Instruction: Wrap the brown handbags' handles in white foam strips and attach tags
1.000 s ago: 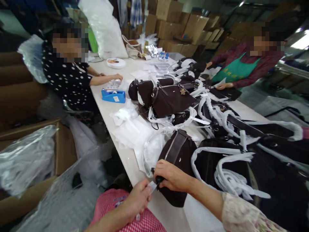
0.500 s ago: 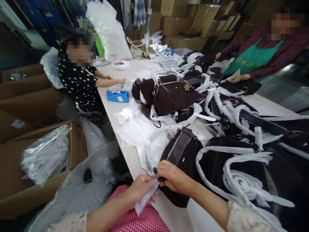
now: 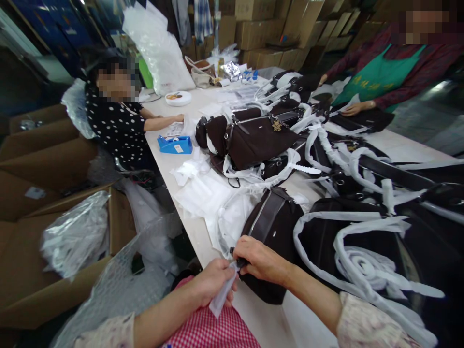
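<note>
Close to my body, a dark brown handbag (image 3: 270, 232) with a zip and a black leather band lies on the near table edge. My right hand (image 3: 259, 258) is closed around a black strap of this bag, at its near left side. Fingers of my left hand (image 3: 217, 280) pinch a strip of white tissue paper (image 3: 222, 296) where it meets the strap; the strip's loose end hangs below. The two hands nearly touch. Further white tissue sheets (image 3: 203, 193) lie beside the bag on the left.
More dark handbags (image 3: 253, 140) with white-wrapped handles cover much of the table (image 3: 197, 237). A blue tape dispenser (image 3: 175, 144) stands at its left edge. One person (image 3: 116, 121) works at the left, another in a green apron (image 3: 380, 79) across. An open carton (image 3: 119, 222) holds clear plastic.
The view has shifted slightly. My left hand has moved a little right and up along with the tissue strip; my right hand still grips the strap.
</note>
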{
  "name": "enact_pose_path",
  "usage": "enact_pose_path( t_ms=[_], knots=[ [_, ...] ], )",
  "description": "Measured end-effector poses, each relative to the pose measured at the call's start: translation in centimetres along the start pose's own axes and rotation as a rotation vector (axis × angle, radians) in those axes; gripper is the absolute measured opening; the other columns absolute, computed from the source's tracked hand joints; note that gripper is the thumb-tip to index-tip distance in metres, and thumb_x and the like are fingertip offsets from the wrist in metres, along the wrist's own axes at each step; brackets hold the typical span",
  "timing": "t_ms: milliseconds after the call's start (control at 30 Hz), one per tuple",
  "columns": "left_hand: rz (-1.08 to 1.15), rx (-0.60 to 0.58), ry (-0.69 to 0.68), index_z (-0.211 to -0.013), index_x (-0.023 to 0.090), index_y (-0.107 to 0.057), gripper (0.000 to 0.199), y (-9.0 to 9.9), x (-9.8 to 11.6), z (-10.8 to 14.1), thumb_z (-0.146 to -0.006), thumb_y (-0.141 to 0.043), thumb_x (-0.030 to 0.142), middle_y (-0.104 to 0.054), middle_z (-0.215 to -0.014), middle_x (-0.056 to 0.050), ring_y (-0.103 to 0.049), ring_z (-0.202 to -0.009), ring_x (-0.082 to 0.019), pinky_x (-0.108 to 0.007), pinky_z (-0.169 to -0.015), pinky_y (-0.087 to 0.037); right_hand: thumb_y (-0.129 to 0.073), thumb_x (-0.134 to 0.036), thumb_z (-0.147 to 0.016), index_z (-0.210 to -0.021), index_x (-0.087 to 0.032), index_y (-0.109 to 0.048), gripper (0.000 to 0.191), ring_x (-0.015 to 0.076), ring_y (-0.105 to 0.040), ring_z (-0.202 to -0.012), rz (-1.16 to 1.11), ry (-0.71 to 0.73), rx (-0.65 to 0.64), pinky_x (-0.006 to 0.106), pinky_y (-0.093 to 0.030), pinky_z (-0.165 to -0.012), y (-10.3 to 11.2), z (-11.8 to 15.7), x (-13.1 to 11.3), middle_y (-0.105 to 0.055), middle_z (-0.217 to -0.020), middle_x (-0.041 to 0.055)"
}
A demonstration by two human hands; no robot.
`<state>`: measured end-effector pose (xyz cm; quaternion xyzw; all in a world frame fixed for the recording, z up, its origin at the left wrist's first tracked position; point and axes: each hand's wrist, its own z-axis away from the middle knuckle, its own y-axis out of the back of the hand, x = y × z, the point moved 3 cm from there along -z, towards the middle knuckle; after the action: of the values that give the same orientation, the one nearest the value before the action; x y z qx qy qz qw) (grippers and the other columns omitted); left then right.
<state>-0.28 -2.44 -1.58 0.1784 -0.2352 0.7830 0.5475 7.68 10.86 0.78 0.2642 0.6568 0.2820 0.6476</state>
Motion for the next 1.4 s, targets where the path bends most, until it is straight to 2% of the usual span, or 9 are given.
enact_pose_path(
  t_ms=[133,300,500,600,733,933,1200,1300,1400],
  knots=[
    [-0.078,0.003,-0.029,-0.078,0.017,-0.053,0.027,-0.3,0.7,0.1,-0.081,-0.052,0.044,-0.041,-0.052,0.008,-0.025,-0.036,-0.004,-0.019,-0.037,-0.017,-0.076,-0.019,-0.071,-0.096,-0.017,-0.06,0.03,0.02,-0.052,-0.088,-0.039,0.014,-0.017,0.031,-0.041,-0.079,0.1,0.2,0.2,-0.063,-0.087,0.0041],
    [-0.114,-0.04,-0.073,-0.072,0.017,-0.052,0.027,-0.8,0.9,0.5,-0.083,-0.05,0.042,-0.033,-0.049,0.009,-0.023,-0.038,-0.004,-0.02,-0.04,-0.017,-0.071,-0.043,-0.076,-0.092,-0.017,-0.063,0.031,0.0205,-0.053,-0.089,-0.054,0.093,-0.048,0.034,-0.041,-0.083,0.4,0.3,0.0,-0.06,-0.087,0.005],
    [0.0,-0.006,-0.005,-0.084,0.019,-0.05,0.034,-0.9,0.1,0.2,-0.078,-0.058,0.051,-0.039,-0.052,0.009,-0.024,-0.037,-0.003,-0.018,-0.04,-0.013,-0.066,-0.016,-0.075,-0.088,-0.018,-0.063,0.014,0.0206,-0.052,-0.089,-0.018,0.105,-0.067,0.033,-0.041,-0.082,0.9,0.4,-0.5,-0.058,-0.086,0.0049],
    [0.171,-0.035,0.118,-0.083,0.02,-0.046,0.037,-0.7,-0.1,-0.3,-0.077,-0.059,0.054,-0.041,-0.054,0.008,-0.02,-0.036,-0.001,-0.015,-0.039,-0.009,-0.063,-0.012,-0.072,-0.084,-0.018,-0.062,0.013,0.0207,-0.052,-0.088,-0.002,0.088,-0.047,0.033,-0.041,-0.083,0.7,0.2,-0.4,-0.058,-0.085,0.0046],
    [0.346,-0.1,0.276,-0.072,0.017,-0.043,0.042,-0.5,-0.1,-0.5,-0.083,-0.047,0.058,-0.04,-0.052,0.006,-0.013,-0.037,0.001,-0.015,-0.038,-0.004,-0.06,-0.012,-0.074,-0.082,-0.019,-0.06,0.011,0.0196,-0.051,-0.087,0.01,0.06,-0.041,0.032,-0.04,-0.082,0.6,0.1,-0.4,-0.057,-0.084,0.0038],
    [0.213,-0.071,0.033,-0.076,0.014,-0.054,0.048,-0.2,0.4,0.0,-0.063,-0.071,0.057,-0.046,-0.055,0.006,-0.022,-0.038,0.001,-0.016,-0.038,-0.008,-0.057,-0.013,-0.076,-0.082,-0.018,-0.059,0.008,0.0196,-0.05,-0.089,0.046,0.049,-0.038,0.032,-0.041,-0.083,0.7,0.3,-0.7,-0.056,-0.085,0.0046],
    [0.142,0.021,0.095,-0.073,0.013,-0.06,0.032,-0.5,1.1,-1.1,-0.065,-0.068,0.043,-0.035,-0.046,0.01,-0.016,-0.035,-0.001,-0.019,-0.038,-0.005,-0.058,-0.015,-0.08,-0.092,-0.019,-0.057,0.012,0.021,-0.053,-0.093,0.031,-0.039,0.177,0.038,-0.039,-0.093,0.4,2.2,-1.3,-0.061,-0.089,0.0049],
    [0.089,-0.026,0.058,-0.074,0.013,-0.059,0.038,0.1,1.5,-1.1,-0.063,-0.07,0.048,-0.034,-0.046,0.011,-0.016,-0.035,-0.001,-0.019,-0.037,-0.006,-0.057,-0.015,-0.081,-0.09,-0.02,-0.058,0.011,0.0196,-0.055,-0.096,0.082,-0.097,0.234,0.039,-0.035,-0.1,0.3,2.4,-1.1,-0.063,-0.09,0.0033],
    [-0.007,-0.081,-0.013,-0.076,0.013,-0.058,0.045,0.4,1.9,-0.8,-0.064,-0.07,0.055,-0.032,-0.047,0.012,-0.016,-0.036,0.0,-0.017,-0.037,-0.007,-0.057,-0.019,-0.081,-0.081,-0.021,-0.058,0.002,0.0186,-0.057,-0.091,0.256,-0.178,0.21,0.036,-0.038,-0.096,0.2,1.5,-2.1,-0.063,-0.085,0.0022]
  ],
)
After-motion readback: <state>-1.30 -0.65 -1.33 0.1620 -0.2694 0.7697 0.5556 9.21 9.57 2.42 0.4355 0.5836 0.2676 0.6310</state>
